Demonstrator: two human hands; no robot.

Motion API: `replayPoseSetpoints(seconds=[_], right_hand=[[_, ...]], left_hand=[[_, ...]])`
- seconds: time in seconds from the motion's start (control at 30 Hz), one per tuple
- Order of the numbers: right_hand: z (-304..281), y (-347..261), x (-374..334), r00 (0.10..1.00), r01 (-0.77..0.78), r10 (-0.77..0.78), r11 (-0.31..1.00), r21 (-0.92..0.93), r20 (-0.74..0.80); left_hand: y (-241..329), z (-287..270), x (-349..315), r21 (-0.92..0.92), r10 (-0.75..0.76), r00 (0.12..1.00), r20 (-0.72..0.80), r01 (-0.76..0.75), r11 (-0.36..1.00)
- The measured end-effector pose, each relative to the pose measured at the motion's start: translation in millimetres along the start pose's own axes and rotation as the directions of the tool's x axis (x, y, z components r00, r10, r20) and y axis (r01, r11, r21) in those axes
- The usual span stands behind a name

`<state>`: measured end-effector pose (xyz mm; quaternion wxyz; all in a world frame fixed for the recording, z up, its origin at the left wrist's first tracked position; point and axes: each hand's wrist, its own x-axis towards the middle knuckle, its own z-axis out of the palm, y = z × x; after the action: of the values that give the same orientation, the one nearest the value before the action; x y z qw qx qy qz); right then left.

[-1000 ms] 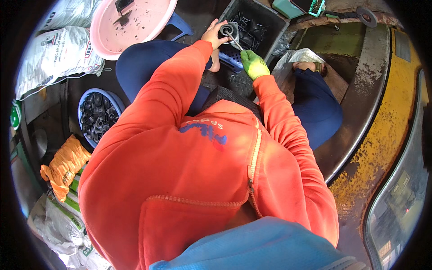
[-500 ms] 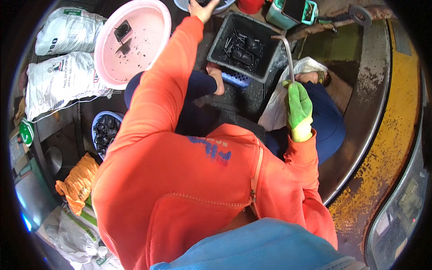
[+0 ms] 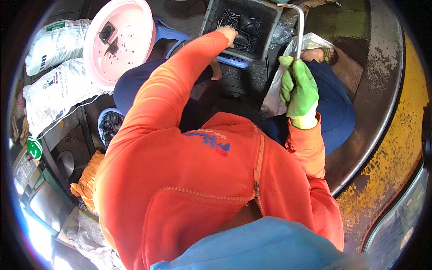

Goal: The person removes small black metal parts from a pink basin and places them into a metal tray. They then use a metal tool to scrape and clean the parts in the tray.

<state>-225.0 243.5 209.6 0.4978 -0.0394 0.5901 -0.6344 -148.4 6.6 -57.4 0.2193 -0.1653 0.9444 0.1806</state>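
My bare left hand (image 3: 228,35) reaches over the near left part of a black plastic bin (image 3: 270,28). Thin dark sticks and black pieces (image 3: 247,23) lie in the bin beside its fingers. Those fingers point down and are partly hidden, so whether they grip anything is unclear. On the right, my right hand (image 3: 300,92), in a green glove, is closed around a metal rod (image 3: 300,38). The rod stands up from the glove and bends sharply left at its far end, close to the bin's right corner.
A pink basin (image 3: 143,54) with two dark pieces stands at the left, beside white sacks (image 3: 58,90). A blue plastic stool (image 3: 168,35) is behind my left arm. Black pieces fill a smaller blue basin (image 3: 110,127). A curved metal edge (image 3: 382,121) runs along the right.
My left hand has come from the blue basin at the far edge, where it touched something black, down and right to the bin. My right hand still holds the rod. The view has shifted.
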Motion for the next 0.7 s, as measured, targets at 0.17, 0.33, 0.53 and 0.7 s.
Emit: replayPoseSetpoints(seconds=[0.17,0.33,0.53,0.7], right_hand=[[-1,9,7,1.0,0.025,-0.024,0.999,-0.026,0.018],[0,49,33,0.994,0.107,-0.11,0.991,-0.08,-0.027],[17,129,81,0.985,0.136,-0.084,0.913,-0.384,0.149],[24,175,100,0.971,0.238,-0.086,0.381,-0.894,0.222]], left_hand=[[-10,-2,5,-0.247,-0.095,0.986,-0.139,0.058,0.967],[-40,-45,-50,-0.981,-0.301,0.946,0.117,0.158,0.115],[-78,-17,-127,-0.945,-0.339,0.897,0.283,0.199,-0.26],[-68,18,-130,-0.963,-0.703,0.705,0.095,0.244,0.114]])
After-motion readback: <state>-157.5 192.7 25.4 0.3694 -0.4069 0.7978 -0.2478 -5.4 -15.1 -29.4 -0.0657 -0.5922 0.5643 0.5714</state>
